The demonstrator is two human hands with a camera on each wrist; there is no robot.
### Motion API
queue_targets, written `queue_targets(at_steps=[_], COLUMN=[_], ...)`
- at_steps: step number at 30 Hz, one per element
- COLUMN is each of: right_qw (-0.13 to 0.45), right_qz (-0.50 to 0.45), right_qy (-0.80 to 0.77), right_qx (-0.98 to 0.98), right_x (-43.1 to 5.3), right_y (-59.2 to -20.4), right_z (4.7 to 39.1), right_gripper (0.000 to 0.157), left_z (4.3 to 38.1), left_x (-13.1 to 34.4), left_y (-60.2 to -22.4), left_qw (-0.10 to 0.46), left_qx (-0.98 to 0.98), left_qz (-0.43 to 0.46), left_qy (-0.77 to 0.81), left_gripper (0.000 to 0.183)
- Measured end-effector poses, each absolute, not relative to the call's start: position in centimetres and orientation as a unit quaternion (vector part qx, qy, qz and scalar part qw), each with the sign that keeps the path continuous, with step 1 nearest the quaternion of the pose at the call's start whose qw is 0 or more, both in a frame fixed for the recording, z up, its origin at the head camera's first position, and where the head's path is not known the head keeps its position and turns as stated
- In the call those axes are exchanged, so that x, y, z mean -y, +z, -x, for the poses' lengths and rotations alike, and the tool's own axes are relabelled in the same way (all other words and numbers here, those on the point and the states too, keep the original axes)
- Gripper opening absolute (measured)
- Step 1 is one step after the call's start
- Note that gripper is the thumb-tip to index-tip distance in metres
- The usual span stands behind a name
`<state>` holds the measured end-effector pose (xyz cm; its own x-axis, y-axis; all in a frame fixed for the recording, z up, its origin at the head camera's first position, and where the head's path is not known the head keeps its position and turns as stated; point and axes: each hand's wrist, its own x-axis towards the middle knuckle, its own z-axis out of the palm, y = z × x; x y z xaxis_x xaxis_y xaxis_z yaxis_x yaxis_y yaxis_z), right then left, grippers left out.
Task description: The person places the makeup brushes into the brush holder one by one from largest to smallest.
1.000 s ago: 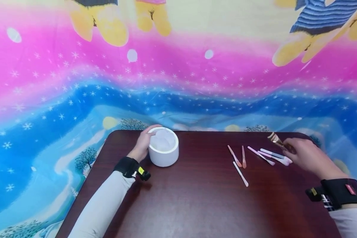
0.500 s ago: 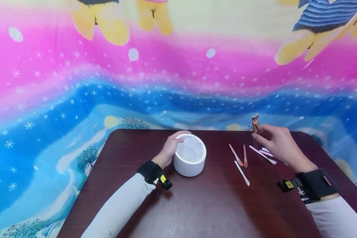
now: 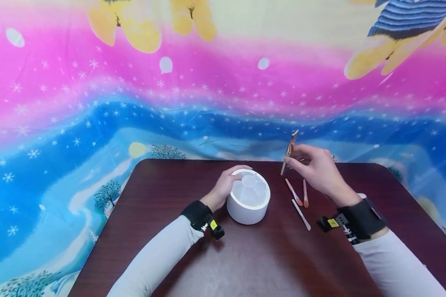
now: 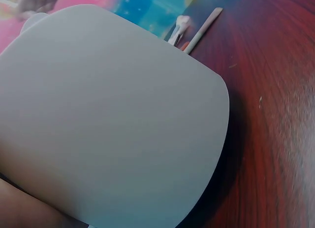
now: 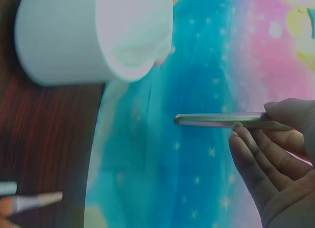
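Observation:
My left hand [image 3: 222, 189] grips the side of a white round container [image 3: 248, 213], with the thumb over its rim. Inside the container is a clear divided insert [image 3: 250, 181]. The container's white wall [image 4: 123, 114] fills most of the left wrist view. My right hand [image 3: 319, 170] pinches a gold-handled makeup brush [image 3: 290, 148] between thumb and fingers. Held nearly upright with its handle end down, the brush is above the table, to the right of the container and apart from it. The right wrist view shows the handle [image 5: 211, 120] pointing away from the fingertips.
On the dark wooden table [image 3: 238, 264] lie two pinkish brushes, one [image 3: 292, 192] beside the other [image 3: 305, 194], and a white brush [image 3: 301, 214]. My right hand and wrist hide the other brushes. A printed cloth [image 3: 223, 90] hangs behind the table.
My left hand has moved the container to the right across the table. My right hand has carried the gold brush left, past the other brushes, and turned it upright.

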<state>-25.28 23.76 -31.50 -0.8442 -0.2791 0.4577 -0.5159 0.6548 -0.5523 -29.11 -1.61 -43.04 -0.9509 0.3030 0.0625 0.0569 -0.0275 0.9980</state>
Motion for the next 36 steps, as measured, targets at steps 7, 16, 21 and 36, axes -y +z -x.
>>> queue_targets(at_steps=[7, 16, 21, 36], right_qw=[0.151, 0.146, 0.136, 0.117], right_qz=[-0.228, -0.236, -0.236, -0.234], right_qy=[0.392, 0.414, 0.423, 0.444], right_qx=[0.878, 0.867, 0.864, 0.857], right_x=[-21.4, -20.2, -19.8, -19.5], right_y=[-31.5, -32.6, -33.1, -33.6], right_z=[25.3, 25.4, 25.5, 25.7], right_gripper=[0.020, 0.014, 0.015, 0.016], left_z=[28.8, 28.7, 28.7, 27.8], left_x=[0.7, 0.5, 0.6, 1.0], left_y=[-43.0, -43.0, -43.1, -41.5], left_qw=[0.090, 0.101, 0.110, 0.104], left_qx=[-0.696, -0.694, -0.698, -0.703], left_qz=[-0.138, -0.137, -0.131, -0.130], left_qy=[0.699, 0.700, 0.695, 0.692], left_gripper=[0.036, 0.033, 0.033, 0.037])
